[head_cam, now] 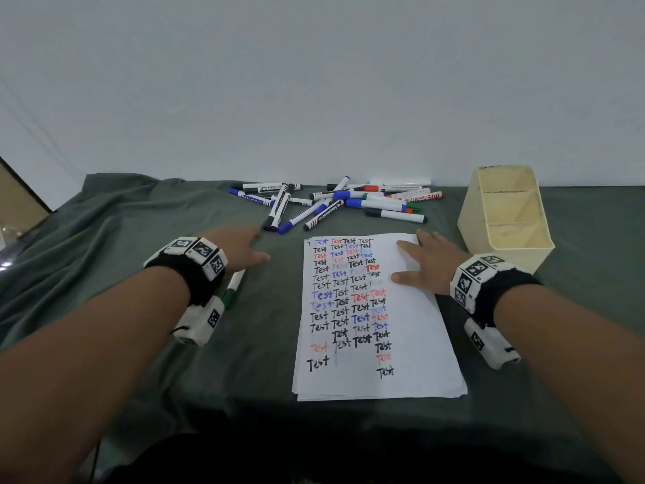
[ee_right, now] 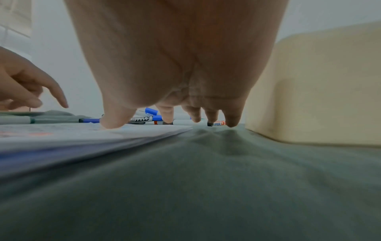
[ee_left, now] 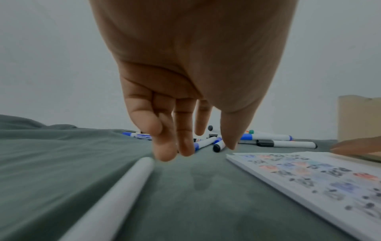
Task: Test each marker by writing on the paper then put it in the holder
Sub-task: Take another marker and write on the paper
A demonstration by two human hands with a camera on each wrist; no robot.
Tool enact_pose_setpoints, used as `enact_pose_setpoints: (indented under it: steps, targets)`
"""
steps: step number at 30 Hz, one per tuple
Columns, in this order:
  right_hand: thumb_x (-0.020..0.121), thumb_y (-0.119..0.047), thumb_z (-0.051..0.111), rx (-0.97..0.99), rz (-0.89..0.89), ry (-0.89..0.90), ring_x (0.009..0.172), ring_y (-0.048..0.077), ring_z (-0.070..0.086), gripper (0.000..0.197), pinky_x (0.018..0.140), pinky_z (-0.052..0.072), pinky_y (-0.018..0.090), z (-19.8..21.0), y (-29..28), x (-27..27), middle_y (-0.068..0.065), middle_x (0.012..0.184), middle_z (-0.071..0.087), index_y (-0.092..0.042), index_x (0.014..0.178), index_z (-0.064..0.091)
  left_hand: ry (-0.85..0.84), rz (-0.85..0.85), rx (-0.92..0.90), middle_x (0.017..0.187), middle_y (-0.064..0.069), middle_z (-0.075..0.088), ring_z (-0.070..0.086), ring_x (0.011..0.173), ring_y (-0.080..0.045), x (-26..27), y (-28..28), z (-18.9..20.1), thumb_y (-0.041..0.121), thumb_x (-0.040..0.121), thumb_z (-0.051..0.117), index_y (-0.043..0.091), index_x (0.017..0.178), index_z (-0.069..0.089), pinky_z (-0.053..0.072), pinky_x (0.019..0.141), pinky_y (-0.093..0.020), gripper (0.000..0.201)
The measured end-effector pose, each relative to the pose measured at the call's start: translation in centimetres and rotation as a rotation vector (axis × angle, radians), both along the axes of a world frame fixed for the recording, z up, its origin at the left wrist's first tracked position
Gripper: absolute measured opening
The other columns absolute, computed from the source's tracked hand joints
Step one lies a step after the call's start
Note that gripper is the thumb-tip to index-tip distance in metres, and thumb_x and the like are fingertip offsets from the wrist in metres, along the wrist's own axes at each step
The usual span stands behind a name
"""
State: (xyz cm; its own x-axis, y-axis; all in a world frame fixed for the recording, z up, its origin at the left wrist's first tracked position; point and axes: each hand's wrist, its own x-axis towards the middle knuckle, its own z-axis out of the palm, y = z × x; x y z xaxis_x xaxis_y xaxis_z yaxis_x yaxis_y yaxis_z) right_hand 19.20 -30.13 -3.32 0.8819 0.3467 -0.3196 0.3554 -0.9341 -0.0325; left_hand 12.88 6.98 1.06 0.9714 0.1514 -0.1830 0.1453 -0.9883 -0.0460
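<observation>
A stack of white paper [head_cam: 412, 344] covered in rows of the word "Test" lies in the middle of the cloth. My right hand [head_cam: 424, 262] rests flat on its top right corner, fingers spread. My left hand [head_cam: 244, 244] hovers with straight fingers left of the paper, reaching toward a pile of several markers [head_cam: 335, 202] at the back; it holds nothing. A green-capped marker [head_cam: 233, 288] lies on the cloth under my left wrist, seen as a white barrel [ee_left: 115, 195] in the left wrist view. The cream holder [head_cam: 506, 211] stands at the right and looks empty.
A grey-green cloth [head_cam: 104, 246] covers the table, rumpled at the left. A pale wall rises right behind the markers. The holder [ee_right: 321, 91] stands close beside my right hand.
</observation>
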Motion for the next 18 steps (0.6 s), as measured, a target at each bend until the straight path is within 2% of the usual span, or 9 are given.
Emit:
enact_pose_setpoints:
  steps: [2, 3, 7, 10, 13, 15, 18]
  targets:
    - [0.092, -0.078, 0.039, 0.016, -0.008, 0.003, 0.157, 0.031, 0.002, 0.089, 0.125, 0.016, 0.053, -0.1, -0.2, 0.1, 0.005, 0.172, 0.002, -0.034, 0.163, 0.009, -0.02, -0.044, -0.008, 0.141, -0.002, 0.055, 0.053, 0.126, -0.024, 1.4, -1.6, 0.1, 0.06, 0.091, 0.058, 0.029, 0.141, 0.049, 0.041, 0.102, -0.035, 0.06]
    - [0.092, -0.078, 0.039, 0.025, -0.018, 0.011, 0.157, 0.032, 0.002, 0.089, 0.125, 0.016, 0.052, -0.3, -0.4, 0.2, 0.005, 0.172, 0.002, -0.034, 0.163, 0.008, -0.024, -0.068, -0.011, 0.138, -0.001, 0.056, 0.055, 0.123, -0.024, 2.3, -2.5, 0.1, 0.06, 0.09, 0.057, 0.03, 0.139, 0.05, 0.043, 0.1, -0.034, 0.058]
    - [0.09, -0.082, 0.039, 0.048, -0.067, 0.041, 0.157, 0.033, 0.001, 0.093, 0.126, 0.014, 0.052, -1.1, -0.6, 0.6, 0.005, 0.172, 0.0, -0.035, 0.163, 0.006, -0.016, -0.152, -0.015, 0.129, 0.002, 0.06, 0.057, 0.105, -0.021, 5.5, -6.2, 0.2, 0.058, 0.092, 0.055, 0.031, 0.136, 0.051, 0.04, 0.078, -0.031, 0.052]
    - [0.087, -0.085, 0.037, 0.05, -0.076, 0.041, 0.158, 0.032, 0.001, 0.094, 0.125, 0.014, 0.052, -1.5, -0.6, 1.0, 0.003, 0.172, -0.001, -0.037, 0.162, 0.007, -0.009, -0.202, 0.011, 0.124, 0.005, 0.06, 0.055, 0.095, -0.016, 7.6, -8.5, 0.3, 0.06, 0.091, 0.053, 0.036, 0.131, 0.052, 0.044, 0.073, -0.031, 0.047]
    - [0.084, -0.088, 0.036, 0.053, -0.073, 0.041, 0.158, 0.031, 0.002, 0.096, 0.125, 0.015, 0.053, -1.9, -0.6, 1.3, 0.002, 0.172, 0.0, -0.038, 0.162, 0.007, -0.007, -0.271, 0.016, 0.128, 0.004, 0.059, 0.058, 0.109, -0.019, 9.4, -10.8, 0.1, 0.057, 0.093, 0.051, 0.034, 0.134, 0.052, 0.05, 0.085, -0.036, 0.046]
    - [0.084, -0.088, 0.035, 0.057, -0.069, 0.035, 0.157, 0.031, 0.003, 0.097, 0.125, 0.015, 0.053, -2.0, -0.6, 1.3, 0.002, 0.172, 0.001, -0.038, 0.161, 0.008, -0.012, -0.314, -0.02, 0.131, 0.001, 0.058, 0.056, 0.116, -0.021, 10.3, -12.5, 0.0, 0.053, 0.095, 0.053, 0.03, 0.136, 0.053, 0.049, 0.096, -0.039, 0.047]
    - [0.084, -0.088, 0.036, 0.068, -0.067, 0.026, 0.157, 0.03, 0.003, 0.096, 0.125, 0.014, 0.052, -2.1, -0.5, 1.3, 0.003, 0.171, 0.002, -0.037, 0.161, 0.009, -0.04, -0.342, -0.116, 0.132, 0.0, 0.058, 0.056, 0.118, -0.021, 11.1, -14.9, -0.5, 0.048, 0.096, 0.056, 0.025, 0.134, 0.058, 0.046, 0.099, -0.037, 0.045]
